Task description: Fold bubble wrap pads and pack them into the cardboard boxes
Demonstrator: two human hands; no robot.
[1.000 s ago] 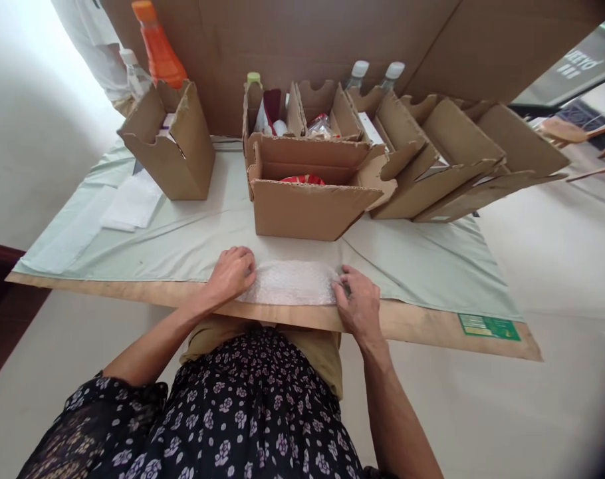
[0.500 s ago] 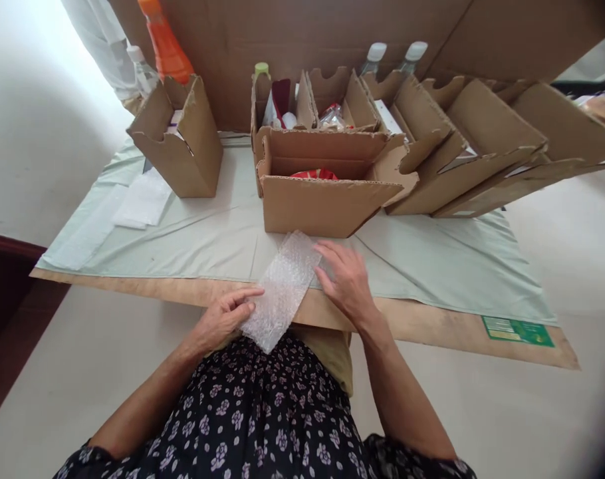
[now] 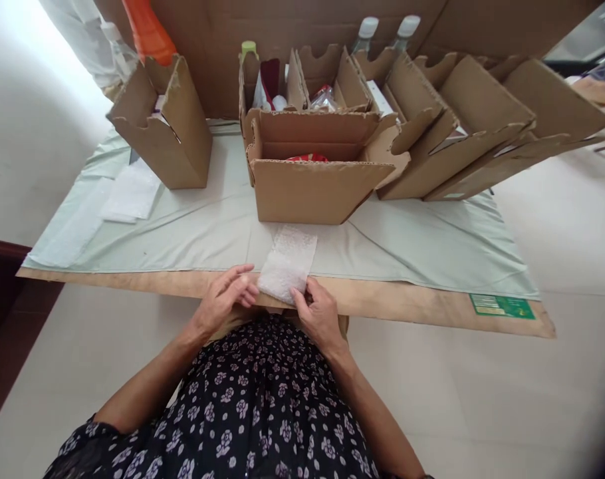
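Observation:
A piece of bubble wrap (image 3: 288, 263), folded shorter at its near end, lies across the table's front edge before the middle cardboard box (image 3: 302, 193). My right hand (image 3: 318, 311) pinches its near right corner between thumb and fingers. Just left of the wrap is my left hand (image 3: 230, 296), its fingers apart and holding nothing. Something red shows inside the middle box.
More cardboard boxes (image 3: 417, 140) with items inside stand behind and to the right. At the left are a tall box (image 3: 183, 150), flat bubble wrap sheets (image 3: 131, 191) and an orange bottle (image 3: 147, 30). Clear bottles with white caps (image 3: 367, 30) stand at the back.
The bubble wrap's near end has been folded up, making it shorter. My right hand has come down from its far right side and taken hold of the near corner. My left hand has let go.

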